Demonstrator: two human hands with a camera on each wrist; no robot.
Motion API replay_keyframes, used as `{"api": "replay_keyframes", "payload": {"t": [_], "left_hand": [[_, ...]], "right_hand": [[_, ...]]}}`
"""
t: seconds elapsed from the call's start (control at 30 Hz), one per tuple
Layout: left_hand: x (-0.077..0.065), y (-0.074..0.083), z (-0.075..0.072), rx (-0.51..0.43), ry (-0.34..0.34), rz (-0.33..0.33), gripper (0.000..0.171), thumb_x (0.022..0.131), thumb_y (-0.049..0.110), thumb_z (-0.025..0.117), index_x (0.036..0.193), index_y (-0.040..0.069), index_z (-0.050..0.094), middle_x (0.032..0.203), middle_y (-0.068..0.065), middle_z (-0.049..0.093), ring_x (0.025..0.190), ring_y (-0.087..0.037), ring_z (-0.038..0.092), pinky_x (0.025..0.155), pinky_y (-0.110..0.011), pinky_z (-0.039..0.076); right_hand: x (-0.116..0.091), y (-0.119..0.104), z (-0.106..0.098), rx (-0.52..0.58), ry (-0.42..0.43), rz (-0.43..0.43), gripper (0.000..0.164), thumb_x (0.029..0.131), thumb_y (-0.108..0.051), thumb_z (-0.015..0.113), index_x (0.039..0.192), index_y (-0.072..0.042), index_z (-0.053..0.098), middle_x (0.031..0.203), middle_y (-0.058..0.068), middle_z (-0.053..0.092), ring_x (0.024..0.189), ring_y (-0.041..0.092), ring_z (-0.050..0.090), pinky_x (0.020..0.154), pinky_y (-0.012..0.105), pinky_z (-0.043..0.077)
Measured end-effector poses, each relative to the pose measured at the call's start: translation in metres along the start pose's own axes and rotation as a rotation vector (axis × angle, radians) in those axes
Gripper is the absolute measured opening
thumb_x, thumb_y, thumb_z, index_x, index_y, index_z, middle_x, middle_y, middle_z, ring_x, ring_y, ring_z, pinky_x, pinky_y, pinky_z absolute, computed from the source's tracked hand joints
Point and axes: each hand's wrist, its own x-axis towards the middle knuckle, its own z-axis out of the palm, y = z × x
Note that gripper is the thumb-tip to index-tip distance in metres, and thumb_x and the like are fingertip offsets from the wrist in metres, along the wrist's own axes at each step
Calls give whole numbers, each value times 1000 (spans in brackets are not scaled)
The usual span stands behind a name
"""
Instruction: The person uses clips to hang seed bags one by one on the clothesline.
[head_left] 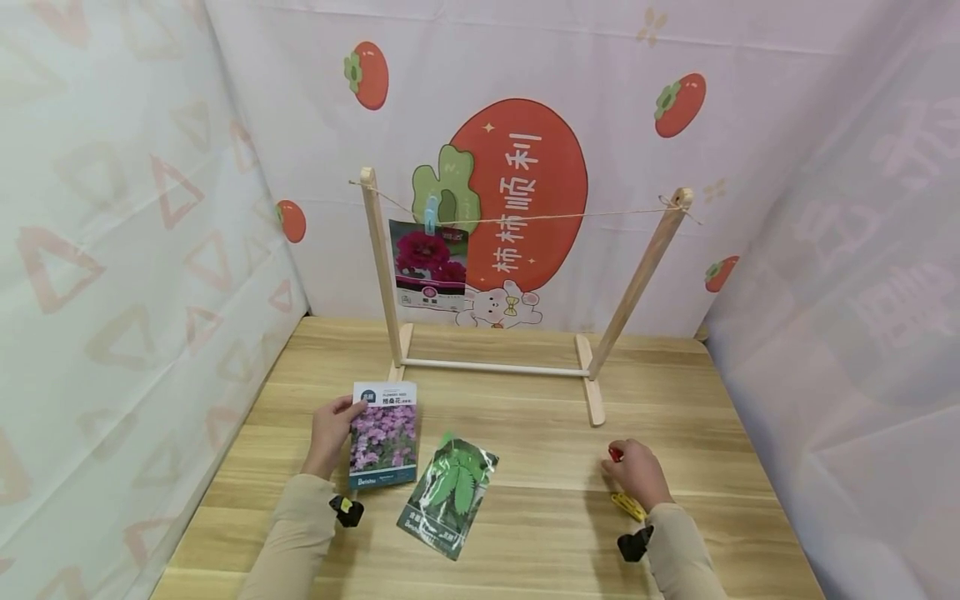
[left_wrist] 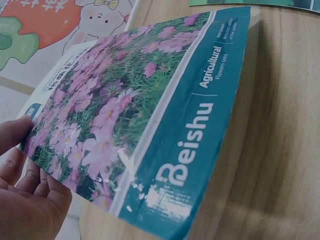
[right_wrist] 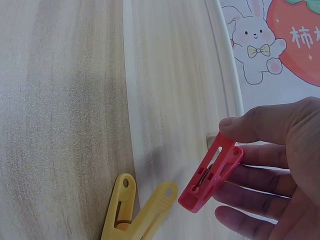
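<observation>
My left hand (head_left: 330, 433) pinches the upper left edge of a seed packet with pink flowers (head_left: 384, 437), thumb on its front; the left wrist view shows the packet (left_wrist: 115, 115) tilted above the table. In my right hand (head_left: 637, 471) a red clothespin (right_wrist: 210, 172) is held between thumb and fingers. Below that hand lies a yellow clothespin (head_left: 628, 506), also partly seen in the right wrist view. A green seed packet (head_left: 450, 496) lies on the table between my hands. Another packet with dark pink flowers (head_left: 429, 267) hangs from the string (head_left: 555, 217) by a blue clothespin (head_left: 431, 215).
A wooden stand with a left post (head_left: 382, 267), a right post (head_left: 637, 292) and a white crossbar (head_left: 495, 367) stands at the back of the table (head_left: 525, 450). Behind it hangs a persimmon-print cloth (head_left: 622, 50); pale cloth walls rise on both sides.
</observation>
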Motion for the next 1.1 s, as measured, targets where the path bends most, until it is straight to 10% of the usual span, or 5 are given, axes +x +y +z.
{"api": "replay_keyframes", "payload": {"t": [1.1], "left_hand": [[-1,16,2,-201,13,-50,40,93,23,68,121,-4,61,88,9,65,75,0,61,68,-16,53]], "right_hand": [[18,-20,-24,201,89,-99,36,87,-13,71,116,7,65,98,19,67,85,25,65,68,33,54]]}}
